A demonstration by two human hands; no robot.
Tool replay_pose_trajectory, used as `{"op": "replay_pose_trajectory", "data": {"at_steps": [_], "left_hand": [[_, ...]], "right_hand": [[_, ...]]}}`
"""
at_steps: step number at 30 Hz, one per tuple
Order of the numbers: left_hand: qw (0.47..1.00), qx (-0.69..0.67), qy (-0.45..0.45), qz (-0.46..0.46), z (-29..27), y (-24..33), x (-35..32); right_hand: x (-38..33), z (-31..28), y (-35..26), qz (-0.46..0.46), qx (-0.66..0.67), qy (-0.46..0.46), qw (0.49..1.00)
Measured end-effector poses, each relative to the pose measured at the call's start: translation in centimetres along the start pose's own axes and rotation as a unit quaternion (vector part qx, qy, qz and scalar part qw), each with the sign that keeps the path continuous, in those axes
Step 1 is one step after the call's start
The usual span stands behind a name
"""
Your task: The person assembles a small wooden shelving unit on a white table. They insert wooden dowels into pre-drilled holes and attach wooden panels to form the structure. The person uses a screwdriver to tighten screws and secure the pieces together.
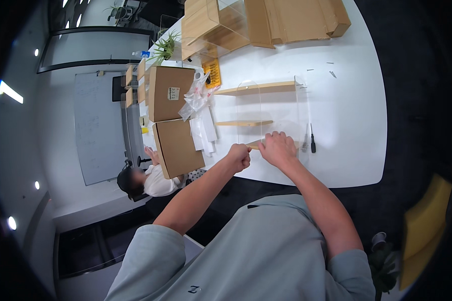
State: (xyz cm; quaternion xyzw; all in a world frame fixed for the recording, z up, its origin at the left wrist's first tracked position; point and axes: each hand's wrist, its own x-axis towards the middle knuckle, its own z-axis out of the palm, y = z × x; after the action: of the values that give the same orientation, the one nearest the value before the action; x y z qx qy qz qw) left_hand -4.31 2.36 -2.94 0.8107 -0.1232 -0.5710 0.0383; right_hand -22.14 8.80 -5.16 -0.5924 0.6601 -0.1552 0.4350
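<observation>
My left hand [239, 156] is curled into a tight fist, fingers together, at the near left end of the lowest wooden shelf board [254, 146]; whether it pinches anything I cannot tell. My right hand [277, 149] lies flat on that same board, fingers slightly spread and pressing down. The board belongs to a clear acrylic rack [271, 108] lying on the white table [346, 115], with two more wooden boards stepping away toward twelve o'clock. Just at three o'clock of my right hand lies a black-handled screwdriver [312, 142]. At ten o'clock sit crumpled plastic bags [198, 95], and beyond them, toward nine o'clock, two brown cardboard boxes [176, 145]. Wooden panels [286, 20] lie far off at twelve o'clock.
</observation>
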Motion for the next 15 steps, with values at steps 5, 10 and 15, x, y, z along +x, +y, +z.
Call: {"op": "replay_pose_trajectory", "data": {"at_steps": [5,10,15], "left_hand": [[0.987,0.136,0.056,0.063,0.9,-0.1,-1.5],[0.979,0.161,0.085,0.093,0.9,-0.9,-1.5],[0.904,0.352,0.154,0.188,0.3,-2.0,-0.2]], "right_hand": [[-0.1,0.5,0.4,-0.013,0.0,0.014,1.0],[0.1,0.4,0.4,-0.015,0.011,0.011,1.0],[-0.1,0.5,0.4,-0.021,0.017,0.032,0.999]]}}
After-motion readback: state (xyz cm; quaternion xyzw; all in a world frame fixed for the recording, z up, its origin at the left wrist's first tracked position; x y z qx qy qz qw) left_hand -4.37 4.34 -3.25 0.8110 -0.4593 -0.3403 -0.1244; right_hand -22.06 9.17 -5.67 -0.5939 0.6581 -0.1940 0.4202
